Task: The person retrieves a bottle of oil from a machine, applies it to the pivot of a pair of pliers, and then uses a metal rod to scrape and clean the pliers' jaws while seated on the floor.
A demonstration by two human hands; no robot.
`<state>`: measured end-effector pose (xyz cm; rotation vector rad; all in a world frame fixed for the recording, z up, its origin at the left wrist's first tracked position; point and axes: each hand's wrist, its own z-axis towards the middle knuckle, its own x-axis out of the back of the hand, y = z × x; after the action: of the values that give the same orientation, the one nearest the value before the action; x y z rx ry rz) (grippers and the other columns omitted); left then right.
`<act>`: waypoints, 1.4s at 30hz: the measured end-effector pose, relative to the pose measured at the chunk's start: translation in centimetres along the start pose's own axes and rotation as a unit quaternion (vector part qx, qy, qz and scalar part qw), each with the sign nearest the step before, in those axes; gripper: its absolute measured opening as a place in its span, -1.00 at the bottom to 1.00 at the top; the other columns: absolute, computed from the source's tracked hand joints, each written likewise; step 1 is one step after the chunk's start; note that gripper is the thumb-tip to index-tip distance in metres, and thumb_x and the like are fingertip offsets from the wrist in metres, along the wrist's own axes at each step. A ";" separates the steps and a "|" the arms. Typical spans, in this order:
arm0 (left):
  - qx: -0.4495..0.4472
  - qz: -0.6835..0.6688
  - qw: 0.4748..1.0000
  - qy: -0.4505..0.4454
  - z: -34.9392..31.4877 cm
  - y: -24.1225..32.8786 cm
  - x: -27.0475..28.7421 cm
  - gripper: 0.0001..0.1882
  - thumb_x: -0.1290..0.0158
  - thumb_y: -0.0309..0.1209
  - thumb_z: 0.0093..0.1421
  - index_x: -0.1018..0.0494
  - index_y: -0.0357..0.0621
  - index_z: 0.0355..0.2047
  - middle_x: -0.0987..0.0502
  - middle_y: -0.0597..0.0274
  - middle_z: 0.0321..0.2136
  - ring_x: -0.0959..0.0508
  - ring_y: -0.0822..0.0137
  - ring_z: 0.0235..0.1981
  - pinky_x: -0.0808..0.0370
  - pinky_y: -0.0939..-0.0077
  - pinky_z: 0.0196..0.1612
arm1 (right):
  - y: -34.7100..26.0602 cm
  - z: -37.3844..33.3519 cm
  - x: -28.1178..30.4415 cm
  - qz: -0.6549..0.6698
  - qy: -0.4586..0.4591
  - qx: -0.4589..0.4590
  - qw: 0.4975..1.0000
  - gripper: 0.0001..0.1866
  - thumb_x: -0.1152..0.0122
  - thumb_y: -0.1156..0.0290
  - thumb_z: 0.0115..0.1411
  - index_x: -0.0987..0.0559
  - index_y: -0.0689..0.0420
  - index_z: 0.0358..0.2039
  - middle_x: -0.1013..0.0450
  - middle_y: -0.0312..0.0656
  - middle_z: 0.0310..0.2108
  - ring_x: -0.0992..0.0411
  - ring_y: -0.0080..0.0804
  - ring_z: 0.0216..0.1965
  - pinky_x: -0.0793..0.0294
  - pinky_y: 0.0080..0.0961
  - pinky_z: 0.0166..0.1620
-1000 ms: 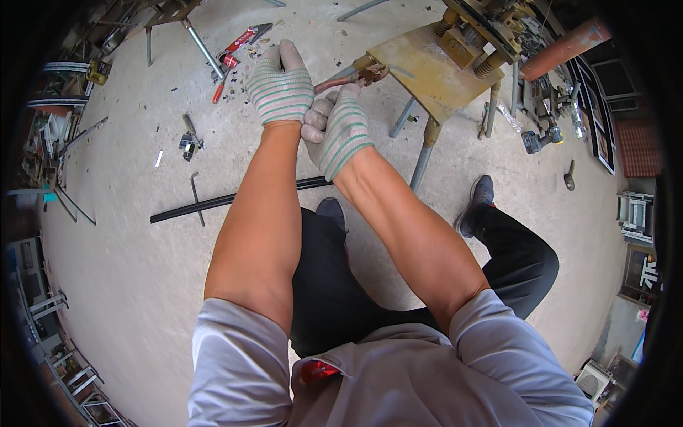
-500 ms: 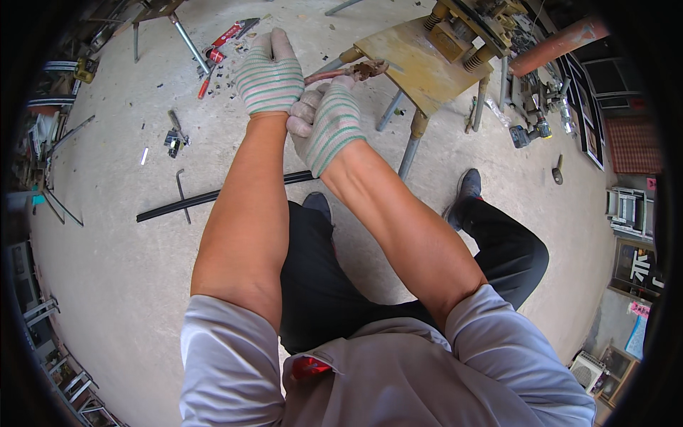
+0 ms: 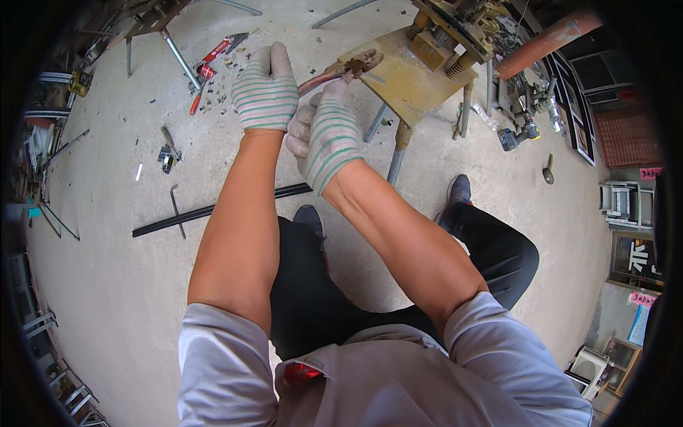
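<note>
In front of me is a tool with a brown, rusty-looking head (image 3: 364, 64) and a reddish handle (image 3: 319, 80); it looks like old pliers. Its handle runs in behind my left hand (image 3: 266, 92), which wears a striped knit glove and closes on that end. My right hand (image 3: 327, 139), in a matching glove, sits just below the tool with its fingers curled in. The tip of one of its digits reaches up to the underside of the head. Whatever lies inside the right hand's curl is hidden.
A press-like machine stands on a yellowish metal-legged table (image 3: 398, 78) beyond my right hand. On the floor lie black strips (image 3: 192, 218), a hex key (image 3: 176, 206), a red-handled screwdriver (image 3: 196, 102), and a cordless drill (image 3: 518, 135). A hammer-like tool (image 3: 548, 171) lies farther right.
The view has shifted slightly, so the floor and table sit a little lower and farther left. Both hands keep nearly the same hold, with the tool's head tilted a bit higher.
</note>
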<state>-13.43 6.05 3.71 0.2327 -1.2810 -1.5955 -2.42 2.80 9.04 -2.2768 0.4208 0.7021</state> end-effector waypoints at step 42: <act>-0.077 0.212 0.962 -0.155 -0.9 -0.4 1.0 -0.33 0.38 0.11 0.41 -0.60 -0.12 -0.32 -0.61 -0.13 -0.44 -0.62 -0.14 -0.35 -0.54 0.08 -0.19 | 0.8 1.1 0.5 0.032 -0.012 -0.049 0.998 -0.45 0.35 -0.31 0.39 -0.25 -0.05 -0.30 0.00 -0.46 -0.69 0.09 -0.57 -0.76 0.15 -0.59 -0.69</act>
<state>-13.54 4.73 3.42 -0.3829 -1.3251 -1.3799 -2.78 3.00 7.70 -2.3532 0.4595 0.7966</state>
